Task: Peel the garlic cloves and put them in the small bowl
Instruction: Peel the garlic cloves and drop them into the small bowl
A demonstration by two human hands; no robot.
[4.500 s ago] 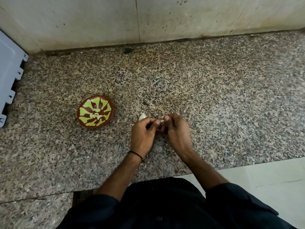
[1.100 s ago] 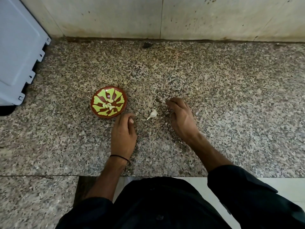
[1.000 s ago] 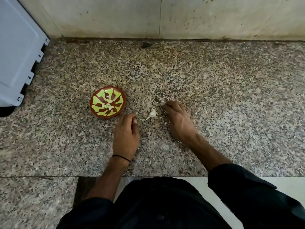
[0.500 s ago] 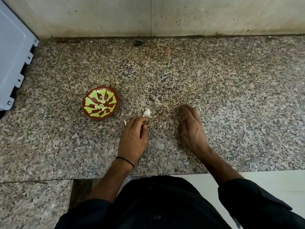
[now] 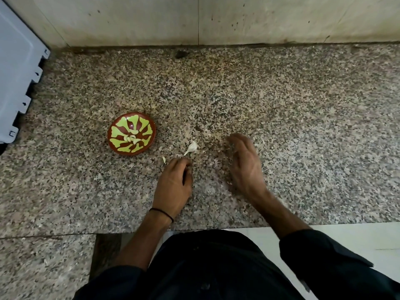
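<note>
garlic clove point(image 5: 191, 147), one, white and in its skin, lies on the speckled counter point(image 5: 281, 109) with its thin tail pointing to seven o'clock. just past that tail, at six o'clock of the clove, are the bent fingertips of the left hand point(image 5: 173, 182), knuckles up, fingers curled down onto the stone. whether they pinch anything cannot be told. at four o'clock of the clove, apart from it, the right hand point(image 5: 245, 163) hovers blurred, fingers loosely spread and bent, with nothing seen in it.

one small bowl point(image 5: 131, 133), red-brown with green shapes, sits at ten o'clock of the clove, with a strip of bare stone between them. peeled cloves point(image 5: 131, 138) lie heaped in its middle, too tangled to count. one pale peel scrap point(image 5: 163, 159) lies at eight o'clock of the clove, between bowl and left hand. a few paler flecks lie between the two hands.

one black wristband point(image 5: 162, 212) circles the left wrist. a grey-blue notched panel point(image 5: 17, 72) stands at the counter's nine o'clock edge, and a stained tiled wall point(image 5: 151, 18) runs along twelve o'clock.
</note>
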